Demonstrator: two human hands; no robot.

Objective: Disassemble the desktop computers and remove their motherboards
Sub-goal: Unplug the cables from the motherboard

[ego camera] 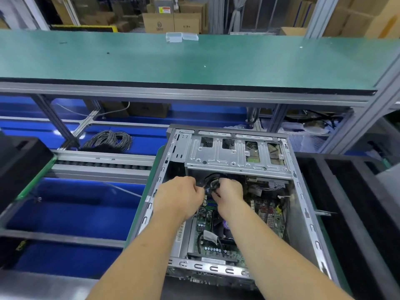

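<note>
Head view looks down into an open grey sheet-metal desktop computer case (pixel 302 187) lying on its side with the cover off, set on a green-edged work surface between blue conveyor trays. Both bare hands reach into the case close together, just below the perforated silver drive cage (pixel 236 155). The left hand (pixel 179 195) has its fingers curled, and the right hand (pixel 229 190) curls its fingers round a looped bundle of black cables (pixel 213 180); the left hand's fingertips meet the same bundle, though how firmly it holds them I cannot tell. Beneath the forearms the green printed motherboard (pixel 268 215) sits fixed in the bottom of the case, with its capacitors and slots showing. A coil of grey wire (pixel 109 138) lies on a blue tray to the left, well apart from the case. A long green bench shelf (pixel 173 59) crosses above, and brown cardboard boxes (pixel 171 22) stand behind it.
</note>
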